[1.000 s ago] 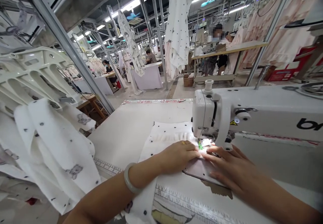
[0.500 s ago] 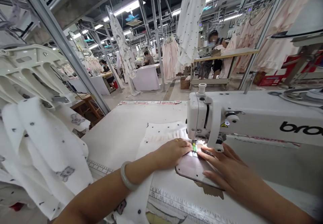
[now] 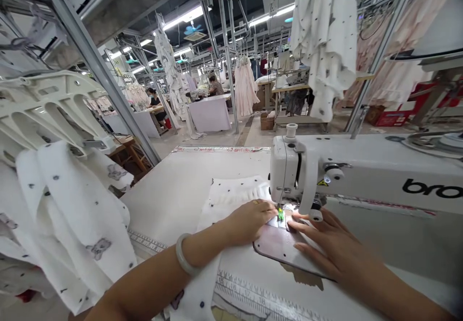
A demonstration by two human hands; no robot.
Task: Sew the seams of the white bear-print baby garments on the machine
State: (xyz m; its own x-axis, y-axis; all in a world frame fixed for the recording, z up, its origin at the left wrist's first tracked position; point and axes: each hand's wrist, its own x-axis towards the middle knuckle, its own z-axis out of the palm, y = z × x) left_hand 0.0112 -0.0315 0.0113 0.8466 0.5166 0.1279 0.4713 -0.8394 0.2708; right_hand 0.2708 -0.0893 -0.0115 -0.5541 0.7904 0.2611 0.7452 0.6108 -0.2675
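**Pressing dotted cloth flat at the needle of a white sewing machine**

Lying palm down with fingers loosely spread, the left hand [image 3: 249, 220] rests on the white cotton cloth with small dark dots [image 3: 231, 195], gripping nothing; its fingertips [image 3: 272, 209] sit just beside the green-marked presser foot [image 3: 279, 213]. The right hand [image 3: 325, 248] is likewise flat and open, fingers extended across the glossy mauve needle plate [image 3: 275, 244], tips close to the foot from the opposite side. The two hands stand near each other, with only a narrow gap at the foot.

The cloth runs from under the left forearm forward to the white sewing machine head [image 3: 292, 171], its gathered far edge lying beyond the left hand. A printed ruler strip [image 3: 260, 294] lines the near edge of the white worktable [image 3: 181, 181]. Left of the left hand the tabletop is bare up to its edge; right of the right hand the machine arm closes off the space. A pile of similar printed white fabric [image 3: 72, 215] hangs well left of the left forearm.
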